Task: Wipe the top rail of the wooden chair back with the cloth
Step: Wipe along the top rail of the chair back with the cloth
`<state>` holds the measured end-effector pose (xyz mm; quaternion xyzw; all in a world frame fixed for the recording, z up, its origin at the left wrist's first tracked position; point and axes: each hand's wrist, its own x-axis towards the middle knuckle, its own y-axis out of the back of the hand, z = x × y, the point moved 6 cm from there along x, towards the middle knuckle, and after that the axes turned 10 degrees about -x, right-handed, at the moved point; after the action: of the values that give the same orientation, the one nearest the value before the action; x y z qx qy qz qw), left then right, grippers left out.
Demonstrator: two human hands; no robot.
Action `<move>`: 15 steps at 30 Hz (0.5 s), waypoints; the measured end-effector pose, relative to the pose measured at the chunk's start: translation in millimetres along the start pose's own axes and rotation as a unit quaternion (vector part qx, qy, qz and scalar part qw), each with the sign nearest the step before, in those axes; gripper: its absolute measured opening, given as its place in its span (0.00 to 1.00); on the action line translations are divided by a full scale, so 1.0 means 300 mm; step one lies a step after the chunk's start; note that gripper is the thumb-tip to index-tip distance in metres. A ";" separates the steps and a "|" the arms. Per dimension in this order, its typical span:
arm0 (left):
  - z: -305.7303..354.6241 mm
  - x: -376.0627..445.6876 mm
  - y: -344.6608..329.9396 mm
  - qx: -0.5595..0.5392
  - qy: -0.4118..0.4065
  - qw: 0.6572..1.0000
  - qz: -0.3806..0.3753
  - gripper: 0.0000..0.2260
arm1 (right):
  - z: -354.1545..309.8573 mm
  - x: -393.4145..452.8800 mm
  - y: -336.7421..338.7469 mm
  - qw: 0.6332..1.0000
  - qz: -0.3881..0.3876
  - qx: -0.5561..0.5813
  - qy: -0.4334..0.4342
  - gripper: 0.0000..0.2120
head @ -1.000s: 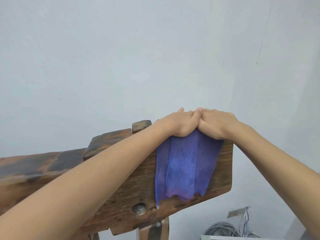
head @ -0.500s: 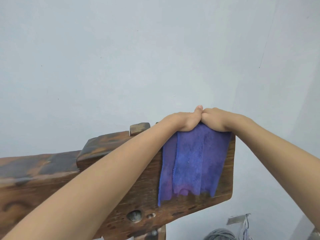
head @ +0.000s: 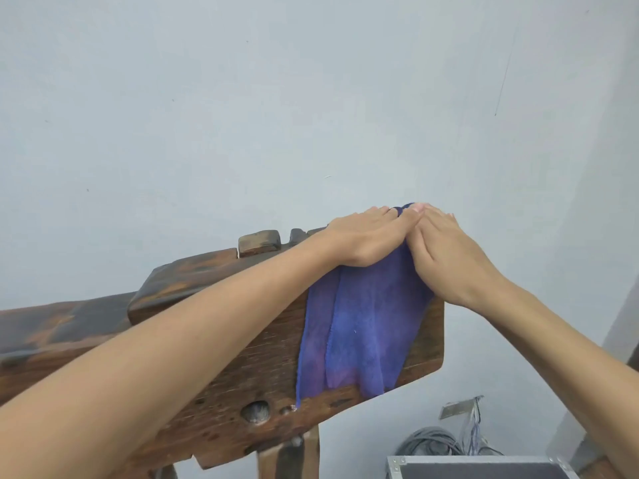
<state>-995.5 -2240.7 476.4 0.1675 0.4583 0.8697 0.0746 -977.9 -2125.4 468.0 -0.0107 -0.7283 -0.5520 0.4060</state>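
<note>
A dark, worn wooden chair back fills the lower left, its top rail running up to the right. A blue-purple cloth is draped over the right end of the rail and hangs down the front face. My left hand and my right hand lie side by side on top of the cloth, palms down, pressing it onto the rail. The fingers reach over the far edge, where a bit of cloth shows between the fingertips. The rail under the hands is hidden.
A pale grey wall stands close behind the chair. A raised wooden block sits on the rail left of my hands. On the floor at lower right are coiled grey cables and a metal-edged case.
Both hands have flattened and slid forward over the far edge of the rail, taking the cloth top with them. The view has tilted down a little.
</note>
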 end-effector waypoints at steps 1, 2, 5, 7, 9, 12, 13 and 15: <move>0.003 -0.003 0.002 -0.037 -0.007 0.999 -0.010 0.35 | -0.013 -0.007 -0.001 1.000 0.004 -0.018 0.013 0.21; 0.007 -0.005 0.006 -0.076 -0.012 0.997 -0.021 0.35 | -0.019 -0.003 -0.005 0.999 -0.001 -0.033 0.020 0.22; 0.008 0.027 0.011 -0.130 0.000 0.991 -0.038 0.38 | -0.023 0.043 -0.002 0.997 -0.044 -0.053 0.038 0.24; -0.001 0.081 0.005 -0.127 0.022 0.991 -0.037 0.38 | -0.016 0.086 -0.002 0.993 -0.097 -0.054 0.029 0.26; -0.008 0.134 0.001 -0.126 0.046 0.990 -0.043 0.39 | 0.000 0.128 0.000 0.988 -0.142 -0.063 -0.012 0.29; -0.023 0.195 0.008 -0.109 0.085 0.990 -0.027 0.40 | 0.037 0.177 -0.019 0.977 -0.194 -0.039 -0.076 0.26; -0.026 0.207 0.009 -0.106 0.095 0.990 -0.023 0.40 | 0.048 0.189 -0.028 0.974 -0.207 -0.022 -0.094 0.24; -0.027 0.216 0.012 -0.103 0.110 0.989 -0.011 0.39 | 0.064 0.203 -0.039 0.968 -0.221 -0.001 -0.115 0.22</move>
<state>-1058.8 -2230.7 489.5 0.0577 0.3737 0.9244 0.0503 -1035.3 -2140.6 494.1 0.0870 -0.7536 -0.6240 0.1873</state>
